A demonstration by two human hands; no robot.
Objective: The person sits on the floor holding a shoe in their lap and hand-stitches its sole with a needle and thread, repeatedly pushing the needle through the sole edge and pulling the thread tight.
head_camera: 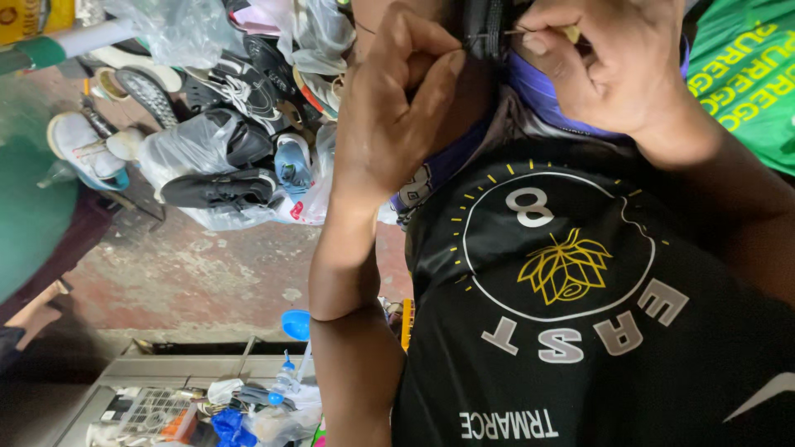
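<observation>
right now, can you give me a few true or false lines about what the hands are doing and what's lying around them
1. Both hands are raised close to the camera, gripping a dark item. True: the left hand and the right hand pinch a dark strap-like piece between them.
2. The right hand holds a hammer. False: its fingers pinch a thin needle-like tool.
3. A pile of shoes lies on the floor. True: the shoes, some in clear plastic bags, sit on the worn reddish floor.
4. The person wears a white shirt. False: the shirt is black with a printed circle.
5. The left hand rests flat on the floor. False: it is raised and closed.
</observation>
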